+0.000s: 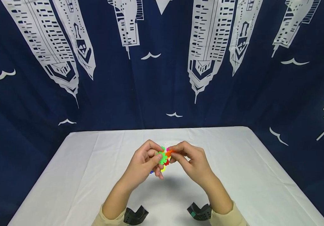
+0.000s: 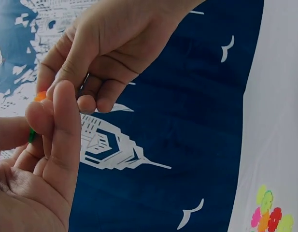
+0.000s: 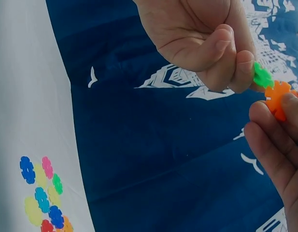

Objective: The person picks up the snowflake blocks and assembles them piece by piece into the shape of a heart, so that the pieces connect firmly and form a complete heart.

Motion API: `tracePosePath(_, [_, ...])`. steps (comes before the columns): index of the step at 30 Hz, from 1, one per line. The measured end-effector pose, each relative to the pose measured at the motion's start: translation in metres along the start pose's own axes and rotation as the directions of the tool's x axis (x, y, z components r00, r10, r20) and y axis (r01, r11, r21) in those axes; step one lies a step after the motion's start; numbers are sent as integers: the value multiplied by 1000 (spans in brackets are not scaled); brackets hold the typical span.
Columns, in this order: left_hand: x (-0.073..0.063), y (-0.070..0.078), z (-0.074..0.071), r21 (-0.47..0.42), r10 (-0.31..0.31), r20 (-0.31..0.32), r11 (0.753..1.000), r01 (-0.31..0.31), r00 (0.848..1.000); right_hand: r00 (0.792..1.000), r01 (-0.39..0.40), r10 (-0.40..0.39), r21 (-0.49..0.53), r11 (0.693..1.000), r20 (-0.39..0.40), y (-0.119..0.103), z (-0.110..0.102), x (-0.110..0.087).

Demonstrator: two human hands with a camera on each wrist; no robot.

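Head view: two bare hands, raised above one white cloth-covered table [image 1: 74,175] and facing each other. Pinched between thumb and fingers of the left hand [image 1: 145,161]: one bright green, flower-shaped, notched plastic disc [image 1: 163,159]. Pinched likewise in the right hand [image 1: 193,160]: one orange, notched plastic disc [image 3: 276,98], met edge to edge with the green one between the hands; depth of the join hard to tell.

Below the hands, on the table, as counted from the right wrist: at least ten loose notched plastic discs [image 3: 41,199] (three yellow, two dark blue, one pink, one green, one light blue, one red, one orange), grouped close and cut off by the frame.

Nearer than the hands: two black wrist mounts [image 1: 135,216], one per arm; two beige sleeves [image 1: 229,216].

Beyond the hands: one navy hanging cloth [image 1: 150,88], printed with white inverted buildings [image 1: 207,34] and six white bird shapes [image 1: 3,75].
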State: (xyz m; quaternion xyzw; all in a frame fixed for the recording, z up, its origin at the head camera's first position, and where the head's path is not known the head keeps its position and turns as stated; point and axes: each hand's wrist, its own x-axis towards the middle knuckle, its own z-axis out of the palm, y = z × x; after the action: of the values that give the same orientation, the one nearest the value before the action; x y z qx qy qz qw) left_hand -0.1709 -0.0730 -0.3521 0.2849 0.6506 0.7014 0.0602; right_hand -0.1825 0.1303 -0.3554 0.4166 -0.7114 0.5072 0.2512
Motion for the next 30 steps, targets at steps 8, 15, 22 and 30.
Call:
tracePosePath(8, [-2,4,0,-60,15,30,998,-13,999,997,74,-75,-10,997,-24,-6,3,1])
tracePosePath(15, [1,3,4,-125,-3,23,992,6,1000,991,117,-118,-21,993,-61,-7,6,3])
tracePosePath(22, [2,3,4,-180,-45,15,983,47,999,989,136,-140,-84,987,-53,-7,9,4])
tracePosePath(30, [1,3,5,-139,-109,-34,985,104,993,984,173,-176,-110,979,-20,-1,4,3])
